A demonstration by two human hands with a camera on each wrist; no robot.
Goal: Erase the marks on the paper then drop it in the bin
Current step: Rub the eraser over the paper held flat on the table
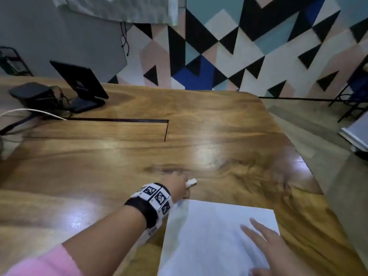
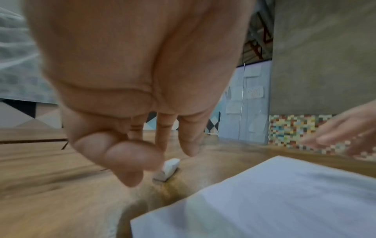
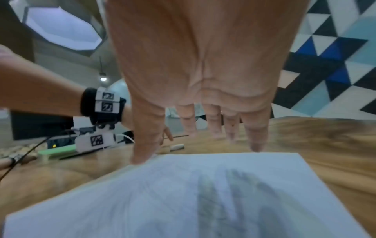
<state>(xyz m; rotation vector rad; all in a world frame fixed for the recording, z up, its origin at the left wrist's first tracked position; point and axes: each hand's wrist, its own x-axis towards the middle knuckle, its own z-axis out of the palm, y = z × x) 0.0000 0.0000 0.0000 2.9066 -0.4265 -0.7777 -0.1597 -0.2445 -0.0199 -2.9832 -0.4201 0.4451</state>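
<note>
A white sheet of paper (image 1: 215, 242) lies on the wooden table (image 1: 219, 136) at the near right, with faint pencil marks on the paper (image 3: 183, 193). Just beyond its far left corner lies a small white eraser (image 1: 191, 183). My left hand (image 1: 179, 186) hovers right over the eraser (image 2: 170, 167), fingers hanging loose and holding nothing. My right hand (image 1: 258, 236) is spread flat, fingers straight, low over the sheet's right part; my right hand (image 3: 213, 133) casts a shadow on the paper. No bin is in view.
A black stand with a screen (image 1: 79, 82), a black device (image 1: 33, 94) and cables stand at the table's far left. A dark slot (image 1: 119, 120) is cut into the tabletop. The table's right edge (image 1: 298, 152) drops to the floor.
</note>
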